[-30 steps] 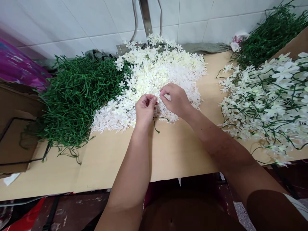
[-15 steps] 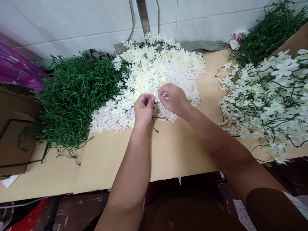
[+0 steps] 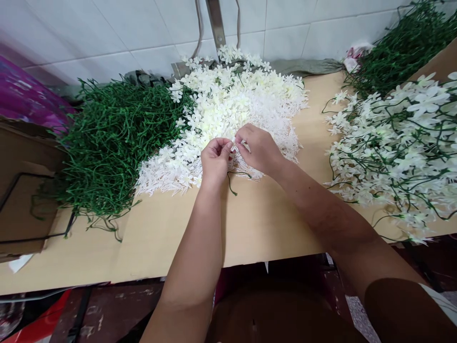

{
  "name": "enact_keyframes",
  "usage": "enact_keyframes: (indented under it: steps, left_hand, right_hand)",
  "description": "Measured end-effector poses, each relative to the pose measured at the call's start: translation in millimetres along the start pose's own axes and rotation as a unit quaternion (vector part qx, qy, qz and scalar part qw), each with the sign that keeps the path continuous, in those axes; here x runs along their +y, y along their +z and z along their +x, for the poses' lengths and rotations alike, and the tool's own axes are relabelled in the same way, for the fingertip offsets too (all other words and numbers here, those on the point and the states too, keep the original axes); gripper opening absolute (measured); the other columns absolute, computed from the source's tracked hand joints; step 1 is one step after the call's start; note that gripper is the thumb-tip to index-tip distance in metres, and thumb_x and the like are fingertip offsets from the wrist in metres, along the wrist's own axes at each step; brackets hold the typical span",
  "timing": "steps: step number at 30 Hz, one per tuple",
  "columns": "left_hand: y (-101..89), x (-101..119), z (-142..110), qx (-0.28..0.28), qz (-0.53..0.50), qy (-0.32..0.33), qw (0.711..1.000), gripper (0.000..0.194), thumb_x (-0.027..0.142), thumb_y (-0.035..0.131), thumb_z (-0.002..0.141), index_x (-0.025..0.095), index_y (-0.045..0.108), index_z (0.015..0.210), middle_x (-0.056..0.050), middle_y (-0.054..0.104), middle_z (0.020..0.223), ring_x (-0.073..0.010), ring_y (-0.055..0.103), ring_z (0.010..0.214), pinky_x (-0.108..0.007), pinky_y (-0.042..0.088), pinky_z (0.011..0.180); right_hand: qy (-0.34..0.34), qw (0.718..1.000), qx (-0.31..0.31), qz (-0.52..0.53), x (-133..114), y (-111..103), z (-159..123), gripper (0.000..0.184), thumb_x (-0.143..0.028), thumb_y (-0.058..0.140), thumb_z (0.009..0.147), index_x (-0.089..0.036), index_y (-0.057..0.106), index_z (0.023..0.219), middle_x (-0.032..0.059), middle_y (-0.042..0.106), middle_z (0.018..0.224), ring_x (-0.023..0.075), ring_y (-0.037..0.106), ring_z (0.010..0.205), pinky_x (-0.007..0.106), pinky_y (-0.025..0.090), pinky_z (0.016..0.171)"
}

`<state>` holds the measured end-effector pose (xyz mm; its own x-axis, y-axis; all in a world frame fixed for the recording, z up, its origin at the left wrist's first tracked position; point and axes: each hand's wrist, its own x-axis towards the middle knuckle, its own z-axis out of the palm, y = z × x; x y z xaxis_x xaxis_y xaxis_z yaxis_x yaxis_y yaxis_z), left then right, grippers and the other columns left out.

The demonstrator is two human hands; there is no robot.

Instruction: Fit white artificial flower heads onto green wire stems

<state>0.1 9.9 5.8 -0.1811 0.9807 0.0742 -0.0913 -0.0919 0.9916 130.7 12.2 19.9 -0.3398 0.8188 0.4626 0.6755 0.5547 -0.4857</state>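
My left hand point(image 3: 216, 159) pinches a small white artificial flower point(image 3: 234, 146) between thumb and fingertips. From the other side, my right hand point(image 3: 259, 147) is closed on the same flower, its fingertips almost meeting the left ones. A green plastic stem point(image 3: 231, 186) hangs below my left hand over the table. Just beyond both hands lies a heap of loose white flower heads point(image 3: 221, 107), some with pale yellow centres. How the stem joins the flower is hidden by my fingers.
Left of the heap is a pile of green stems point(image 3: 121, 138), beside a cardboard box point(image 3: 24, 200). White flowers on stems point(image 3: 400, 147) are piled at the right, with more green stems point(image 3: 400, 52) behind. A tiled wall point(image 3: 143, 24) bounds the tan tabletop point(image 3: 171, 233).
Both hands stay together at nearly the same spot, with only slight finger movement at the flower. The whole view has shifted a little.
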Motion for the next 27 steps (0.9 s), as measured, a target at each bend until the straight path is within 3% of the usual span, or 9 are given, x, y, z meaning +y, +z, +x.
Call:
enact_keyframes:
  steps: [9,14,20,24,27]
  left_hand:
    - [1.0,-3,1,0.023,0.002,-0.007,1.000,0.017,0.003,0.064,0.072,0.015,0.060,0.061,0.006,0.055,0.055,-0.0029,0.045,0.044,-0.014,0.040,0.044]
    - [0.6,-1,-1,0.015,-0.011,-0.010,1.000,0.012,0.013,0.070,0.073,0.016,0.061,0.065,0.004,0.059,0.061,-0.0042,0.050,0.049,-0.016,0.044,0.048]
    - [-2.5,4,-4,-0.015,-0.042,-0.040,0.998,0.017,0.028,0.074,0.074,0.019,0.060,0.075,0.003,0.061,0.068,-0.0073,0.057,0.055,-0.018,0.043,0.046]
    - [-2.1,3,-3,-0.040,-0.012,-0.026,0.999,0.022,0.027,0.077,0.071,0.018,0.057,0.069,0.004,0.059,0.063,-0.0066,0.054,0.053,-0.018,0.041,0.047]
    - [0.3,0,-2,-0.029,0.013,-0.006,0.999,0.021,0.018,0.076,0.071,0.018,0.055,0.065,0.005,0.057,0.058,-0.0067,0.051,0.051,-0.018,0.039,0.049]
  right_hand:
    - [-0.004,1.000,-0.003,-0.014,-5,7,-2,0.009,-0.015,0.039,0.084,-0.020,0.041,0.077,0.0104,0.055,0.088,0.0209,0.051,0.082,0.035,0.040,0.074]
    - [0.006,0.996,0.049,0.078,-1,12,-1,0.014,-0.016,0.046,0.082,-0.022,0.040,0.071,0.0064,0.053,0.083,0.0168,0.049,0.077,0.033,0.042,0.072]
    - [0.114,0.953,0.063,0.275,8,13,3,0.010,-0.017,0.056,0.077,-0.020,0.048,0.070,-0.0010,0.055,0.070,0.0107,0.050,0.062,0.027,0.043,0.060]
    - [0.132,0.942,0.078,0.298,10,12,4,0.010,-0.015,0.057,0.074,-0.019,0.050,0.068,-0.0022,0.055,0.066,0.0102,0.050,0.059,0.027,0.043,0.060]
    - [0.118,0.954,0.082,0.262,10,13,4,0.010,-0.015,0.055,0.075,-0.020,0.049,0.068,-0.0002,0.056,0.068,0.0122,0.053,0.063,0.029,0.045,0.062]
